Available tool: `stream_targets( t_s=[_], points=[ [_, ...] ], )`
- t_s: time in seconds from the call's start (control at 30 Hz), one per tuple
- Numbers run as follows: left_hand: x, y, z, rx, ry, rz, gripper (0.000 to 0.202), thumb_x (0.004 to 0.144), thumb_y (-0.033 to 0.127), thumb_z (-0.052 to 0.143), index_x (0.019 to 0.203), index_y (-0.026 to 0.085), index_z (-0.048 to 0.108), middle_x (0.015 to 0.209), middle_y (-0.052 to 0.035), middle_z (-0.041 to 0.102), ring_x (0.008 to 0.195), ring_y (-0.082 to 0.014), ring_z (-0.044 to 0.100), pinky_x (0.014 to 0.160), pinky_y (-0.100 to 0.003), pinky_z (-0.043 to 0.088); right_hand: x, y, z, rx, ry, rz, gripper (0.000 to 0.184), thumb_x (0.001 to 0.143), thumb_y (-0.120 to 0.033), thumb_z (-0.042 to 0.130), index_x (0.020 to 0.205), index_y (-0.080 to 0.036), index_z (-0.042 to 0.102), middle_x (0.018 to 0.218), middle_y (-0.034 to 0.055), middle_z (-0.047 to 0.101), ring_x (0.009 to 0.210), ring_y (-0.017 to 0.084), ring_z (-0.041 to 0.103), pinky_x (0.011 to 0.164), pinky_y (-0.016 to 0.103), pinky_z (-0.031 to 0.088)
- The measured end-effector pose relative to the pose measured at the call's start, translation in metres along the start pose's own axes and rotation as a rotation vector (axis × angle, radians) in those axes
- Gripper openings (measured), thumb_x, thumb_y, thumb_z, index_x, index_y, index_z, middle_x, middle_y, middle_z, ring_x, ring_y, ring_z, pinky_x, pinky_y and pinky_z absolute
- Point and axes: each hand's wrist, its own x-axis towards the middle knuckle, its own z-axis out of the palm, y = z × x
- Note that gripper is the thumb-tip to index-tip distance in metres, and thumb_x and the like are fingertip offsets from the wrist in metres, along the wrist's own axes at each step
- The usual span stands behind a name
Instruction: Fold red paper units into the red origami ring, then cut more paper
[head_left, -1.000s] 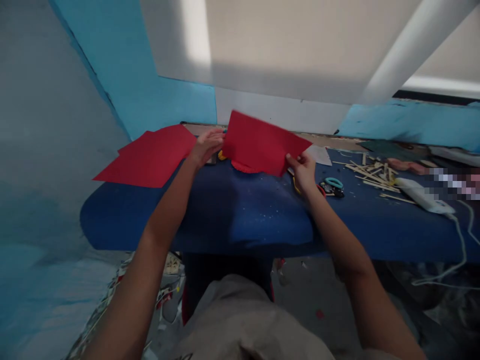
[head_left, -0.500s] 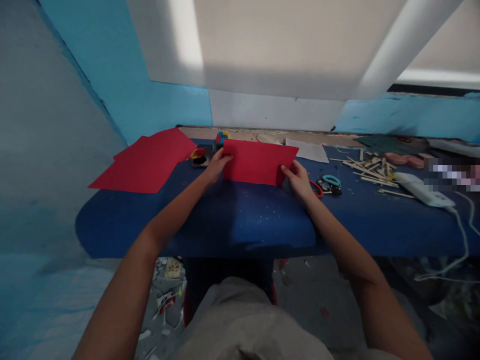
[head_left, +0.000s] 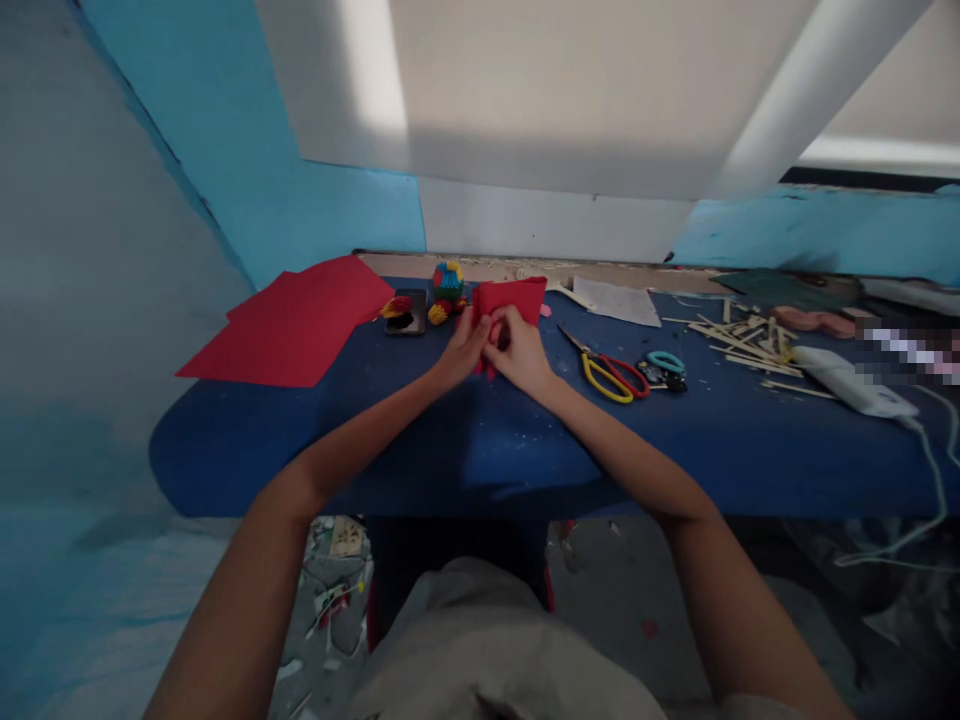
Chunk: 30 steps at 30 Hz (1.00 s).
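Note:
A piece of red paper (head_left: 514, 294) is bunched between my two hands above the blue table. My left hand (head_left: 463, 352) grips its lower left side, fingers closed. From the right, my right hand (head_left: 520, 352) pinches the same paper, the fingertips of both hands almost touching. The paper looks folded or curled inward, its lower part largely hidden by my fingers. Just behind my left hand stands a small multicoloured ball-like figure (head_left: 448, 282). To the right of my right hand lie scissors (head_left: 606, 376) with one yellow and one red handle.
Larger red sheets (head_left: 289, 325) lie at the left, beside a dark phone-like slab (head_left: 406, 313). Rightward are a white sheet (head_left: 616, 301), teal-handled scissors (head_left: 664, 362), thin wooden sticks (head_left: 739, 335) and a white power strip (head_left: 853, 380) with a cord. The wall rises behind the table (head_left: 247, 450).
My hands have come together from the paper's two sides. The red sheet, flat and wide before, is now folded or gathered narrow, uncovering the scissors and the colourful figure.

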Motion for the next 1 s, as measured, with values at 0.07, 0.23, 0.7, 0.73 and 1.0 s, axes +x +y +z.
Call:
stream_targets(
  t_s=[0.07,0.23,0.7,0.73,1.0],
  points=[
    [0.002,0.002,0.0,-0.023,0.022,0.005,0.02,0.084,0.029,0.071,0.1,0.019,0.064,0.103,-0.0067,0.066,0.112,-0.0241,0.06,0.108,-0.035,0.04,0.004,-0.001,0.003,0.077,-0.068,0.003,0.027,0.073,-0.029,0.065,0.098,-0.025,0.053,0.074,-0.0002,0.06,0.063,0.018,0.058,0.065,0.035,0.05],
    [0.014,0.001,-0.007,-0.152,0.098,-0.014,0.011,0.083,0.023,0.068,0.093,0.021,0.068,0.1,-0.0045,0.071,0.111,-0.0254,0.062,0.105,-0.039,0.045,0.003,0.01,-0.022,0.066,0.316,0.092,0.056,0.07,-0.046,0.077,0.118,-0.026,0.055,0.095,0.0047,0.064,0.084,0.022,0.062,0.083,0.042,0.053],
    [0.003,-0.007,0.002,-0.072,0.099,-0.123,0.011,0.084,0.019,0.064,0.09,0.02,0.055,0.091,-0.0023,0.062,0.094,-0.0208,0.062,0.1,-0.039,0.047,0.002,0.046,-0.015,0.446,0.067,0.281,0.06,0.054,-0.053,0.085,0.1,-0.02,0.067,0.109,0.0088,0.073,0.102,0.028,0.067,0.099,0.052,0.051],
    [0.003,-0.007,0.001,-0.049,0.109,-0.113,0.01,0.084,0.017,0.063,0.09,0.02,0.055,0.091,-0.0021,0.062,0.096,-0.0208,0.061,0.101,-0.039,0.045,0.002,0.047,-0.015,0.433,0.073,0.282,0.06,0.053,-0.054,0.085,0.099,-0.019,0.067,0.108,0.009,0.073,0.101,0.028,0.067,0.099,0.051,0.051],
    [0.001,-0.006,0.004,0.009,0.082,-0.112,0.007,0.087,0.02,0.064,0.093,0.02,0.061,0.09,-0.0042,0.064,0.103,-0.0248,0.061,0.109,-0.042,0.04,0.003,0.052,-0.01,0.388,0.088,0.259,0.059,0.056,-0.059,0.082,0.097,-0.02,0.066,0.103,0.0088,0.072,0.098,0.028,0.067,0.094,0.05,0.053]
  ],
)
